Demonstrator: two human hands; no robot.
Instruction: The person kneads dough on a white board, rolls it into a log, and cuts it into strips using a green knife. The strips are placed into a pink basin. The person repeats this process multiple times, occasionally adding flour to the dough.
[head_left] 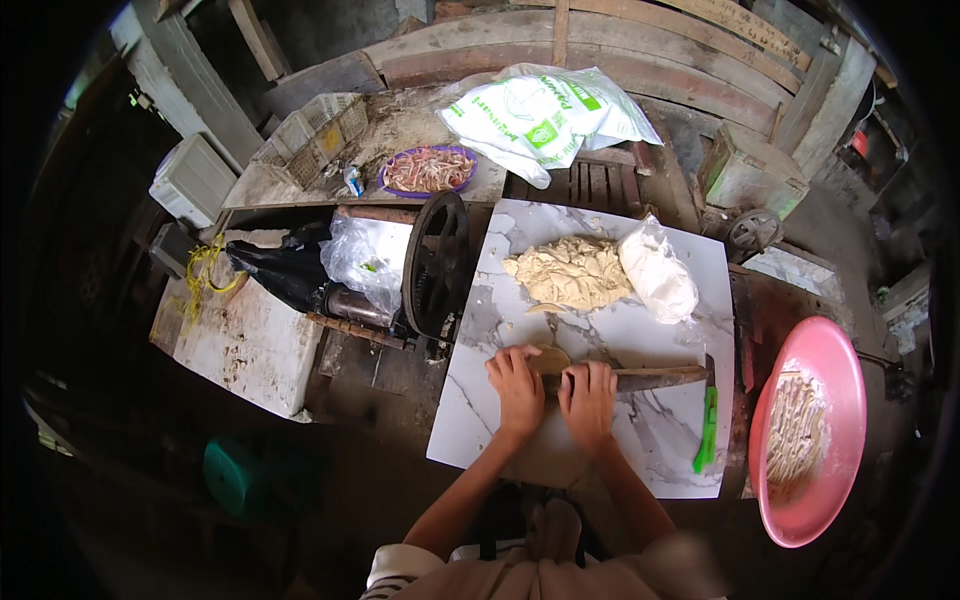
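Note:
My left hand (516, 388) and my right hand (587, 398) are closed over a wooden rolling pin (655, 377) near the middle of a white marble-patterned board (465, 420). A small flattened piece of pale dough (550, 357) lies at the pin's left part, partly hidden by my fingers. Behind it sit a lumpy mound of yellowish dough (565, 272) and, touching that mound, a clear bag of white powder (660, 275). A green-handled knife (706, 428) rests along the board's right side, by the pin's end.
A pink basin (840, 430) with floury strips stands at the right. On the left are a machine with a large wheel (430, 265), black plastic (275, 265) and a green stool (240, 470). Behind are a purple tray (428, 170) of strips, a crate (310, 140) and a white sack (550, 120).

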